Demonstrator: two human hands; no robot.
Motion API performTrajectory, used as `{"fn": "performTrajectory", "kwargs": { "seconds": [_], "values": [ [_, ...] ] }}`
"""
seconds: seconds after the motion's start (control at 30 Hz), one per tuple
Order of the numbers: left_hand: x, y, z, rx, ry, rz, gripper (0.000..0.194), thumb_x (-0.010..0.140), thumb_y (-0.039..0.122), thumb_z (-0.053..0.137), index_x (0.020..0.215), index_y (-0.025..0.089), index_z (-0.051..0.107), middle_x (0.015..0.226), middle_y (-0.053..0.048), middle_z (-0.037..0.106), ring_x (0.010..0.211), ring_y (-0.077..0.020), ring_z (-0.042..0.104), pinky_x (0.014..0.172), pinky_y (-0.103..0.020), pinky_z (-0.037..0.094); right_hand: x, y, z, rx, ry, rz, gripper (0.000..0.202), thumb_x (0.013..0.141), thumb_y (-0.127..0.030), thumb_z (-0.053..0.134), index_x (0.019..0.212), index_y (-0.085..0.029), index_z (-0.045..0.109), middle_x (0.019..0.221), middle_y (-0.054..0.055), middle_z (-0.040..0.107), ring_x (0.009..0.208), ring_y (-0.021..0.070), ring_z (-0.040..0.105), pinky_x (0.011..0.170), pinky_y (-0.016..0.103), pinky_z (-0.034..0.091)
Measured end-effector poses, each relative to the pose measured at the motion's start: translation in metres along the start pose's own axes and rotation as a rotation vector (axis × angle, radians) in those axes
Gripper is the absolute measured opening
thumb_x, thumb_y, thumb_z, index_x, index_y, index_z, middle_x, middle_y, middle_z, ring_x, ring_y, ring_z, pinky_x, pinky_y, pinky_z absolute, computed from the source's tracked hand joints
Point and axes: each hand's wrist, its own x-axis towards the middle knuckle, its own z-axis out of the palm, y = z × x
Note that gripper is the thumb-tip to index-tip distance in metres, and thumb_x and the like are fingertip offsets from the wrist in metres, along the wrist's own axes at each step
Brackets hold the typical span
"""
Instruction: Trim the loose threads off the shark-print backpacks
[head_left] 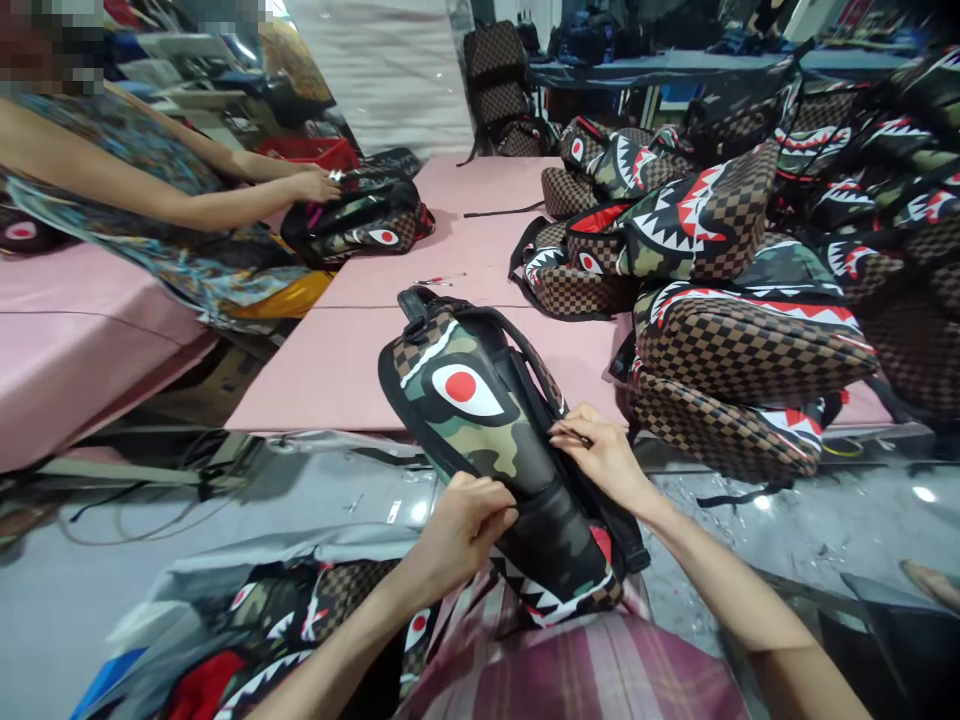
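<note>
- Your backpack (461, 388) slants from the near edge of the pink table (300, 385) down to your plaid-covered lap (600, 670), its red-and-white eye at the far end
- Your left hand (472, 515) is pinched narrow on the side pocket's edge
- Your right hand (600, 455) has its fingertips closed on the bag's strap side; you cannot tell what small dark part sits between them
- To your right, checkered bags (735, 345) lie piled up
- Ahead, pens (442, 280) lie on the table
- Across to your left, a co-worker's hand (311, 186) touches another bag (356, 228)
</note>
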Motion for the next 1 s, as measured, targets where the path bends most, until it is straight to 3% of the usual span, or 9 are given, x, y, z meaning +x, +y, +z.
{"fn": "performTrajectory", "kwargs": {
  "seconds": [0.1,0.2,0.27,0.4,0.53,0.63,0.73,0.87,1.0],
  "values": [
    [-0.002,0.004,0.001,-0.025,0.039,-0.012,0.031,0.090,0.026,0.037,0.064,0.011,0.045,0.065,0.000,0.048,0.065,-0.0106,0.041,0.068,-0.029,0.024,0.002,0.006,-0.002,-0.004,-0.031,0.033,0.021,0.084,-0.030,0.051,0.076,-0.013,0.060,0.074,0.003,0.052,0.069,0.0107,0.048,0.065,0.023,0.038],
    [-0.002,0.008,0.008,0.005,0.097,0.034,0.028,0.089,0.025,0.037,0.067,0.012,0.049,0.067,-0.001,0.050,0.067,-0.0112,0.042,0.068,-0.030,0.024,0.014,0.012,-0.017,0.148,0.279,0.206,0.033,0.081,-0.044,0.051,0.074,-0.012,0.056,0.062,0.001,0.047,0.055,0.0094,0.041,0.054,0.022,0.034],
    [0.001,0.009,0.014,0.053,0.114,0.094,0.027,0.089,0.028,0.040,0.069,0.012,0.049,0.068,-0.001,0.051,0.067,-0.0118,0.042,0.066,-0.030,0.023,0.037,0.008,-0.028,0.089,0.383,0.171,0.035,0.079,-0.046,0.053,0.079,-0.012,0.058,0.069,0.003,0.053,0.062,0.0113,0.046,0.060,0.023,0.038],
    [0.006,0.009,0.024,0.121,0.225,0.181,0.025,0.082,0.034,0.053,0.071,0.012,0.049,0.069,-0.001,0.051,0.066,-0.0120,0.042,0.066,-0.030,0.024,0.104,-0.011,-0.032,-0.179,0.220,0.017,0.040,0.083,-0.048,0.044,0.098,-0.015,0.061,0.098,0.007,0.060,0.088,0.0169,0.052,0.079,0.029,0.038],
    [-0.003,0.011,0.031,0.105,0.303,0.265,0.023,0.082,0.030,0.052,0.068,0.013,0.045,0.065,0.000,0.048,0.062,-0.0118,0.039,0.063,-0.029,0.024,0.146,-0.021,-0.009,0.084,-0.065,0.316,0.053,0.076,-0.061,0.046,0.069,-0.010,0.057,0.061,0.004,0.052,0.053,0.0096,0.042,0.051,0.023,0.033],
    [-0.017,0.018,0.037,0.144,0.430,0.408,0.033,0.088,0.034,0.041,0.062,0.013,0.037,0.058,-0.001,0.042,0.056,-0.0125,0.035,0.055,-0.028,0.022,0.145,-0.049,-0.003,0.383,0.004,0.349,0.047,0.063,-0.056,0.064,0.075,-0.011,0.054,0.054,-0.002,0.042,0.044,0.0050,0.031,0.042,0.020,0.023],
    [-0.030,0.030,0.033,0.331,0.605,0.674,0.034,0.091,0.023,0.034,0.059,0.014,0.027,0.050,-0.001,0.032,0.048,-0.0121,0.026,0.047,-0.028,0.013,0.128,-0.113,-0.025,0.533,0.096,0.152,0.051,0.056,-0.049,0.070,0.092,-0.014,0.058,0.060,-0.001,0.047,0.048,0.0059,0.037,0.044,0.020,0.028],
    [-0.034,0.022,-0.004,0.573,0.432,0.771,0.019,0.084,0.017,0.042,0.065,0.015,0.039,0.056,0.000,0.039,0.049,-0.0122,0.032,0.044,-0.028,0.016,0.105,-0.188,-0.070,0.347,0.307,-0.166,0.060,0.059,-0.059,0.060,0.103,-0.020,0.060,0.076,0.004,0.056,0.058,0.0101,0.048,0.051,0.022,0.036],
    [-0.009,-0.040,-0.033,0.735,0.369,0.517,0.005,0.077,0.013,0.051,0.073,0.016,0.049,0.069,-0.003,0.050,0.064,-0.0166,0.046,0.059,-0.031,0.032,0.092,-0.157,-0.078,0.350,0.285,-0.166,0.054,0.054,-0.049,0.069,0.098,-0.018,0.062,0.076,0.005,0.058,0.058,0.0123,0.050,0.050,0.024,0.039]
  ]
}}
